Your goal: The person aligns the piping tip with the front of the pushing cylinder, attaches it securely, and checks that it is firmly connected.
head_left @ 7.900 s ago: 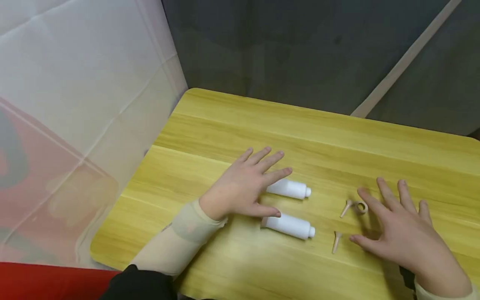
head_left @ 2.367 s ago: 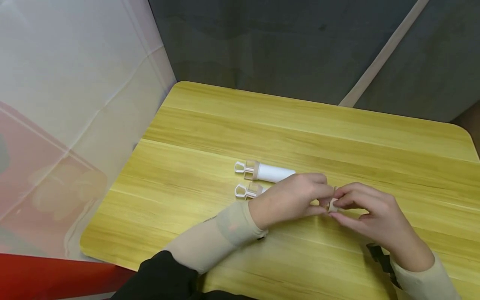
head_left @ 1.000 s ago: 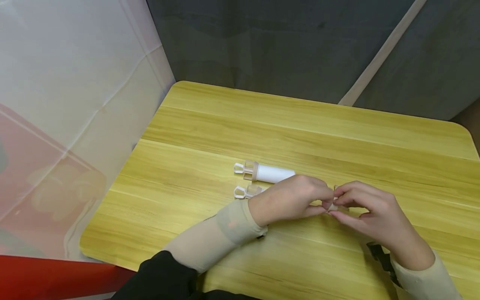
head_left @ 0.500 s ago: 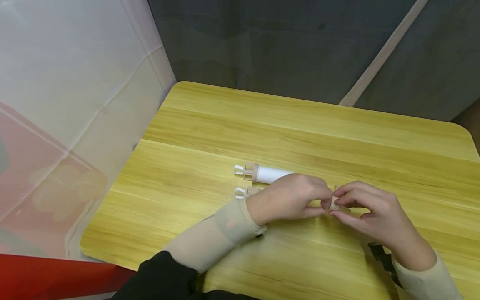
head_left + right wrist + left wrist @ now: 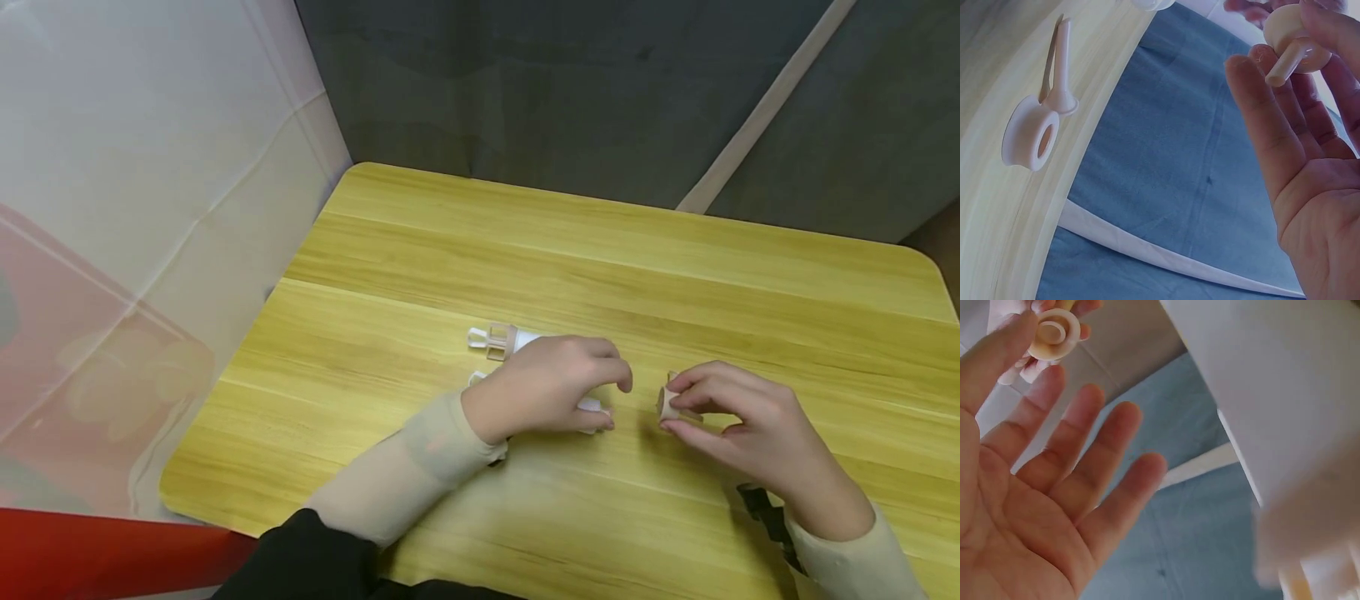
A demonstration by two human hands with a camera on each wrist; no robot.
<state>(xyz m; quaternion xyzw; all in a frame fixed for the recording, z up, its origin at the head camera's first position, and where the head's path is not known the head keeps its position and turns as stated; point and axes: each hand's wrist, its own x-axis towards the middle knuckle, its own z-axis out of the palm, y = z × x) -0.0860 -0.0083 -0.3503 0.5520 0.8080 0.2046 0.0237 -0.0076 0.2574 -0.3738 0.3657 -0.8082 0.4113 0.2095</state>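
Beige ring point(image 5: 670, 405): R hand point(image 5: 761, 437) pinching | L hand point(image 5: 551, 387) relaxed, empty, pt-hides white btls point(image 5: 524, 340) | 2nd ring point(image 5: 1021, 134), peg point(image 5: 1061, 65) on tbl point(image 5: 600, 267)

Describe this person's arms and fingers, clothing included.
Pale beige sleeves reach both wrists, with a faint pinkish mark on the left cuff. Black cloth covers the left arm nearer the body. A black fitting sits by the right wrist. The fingers are bare.
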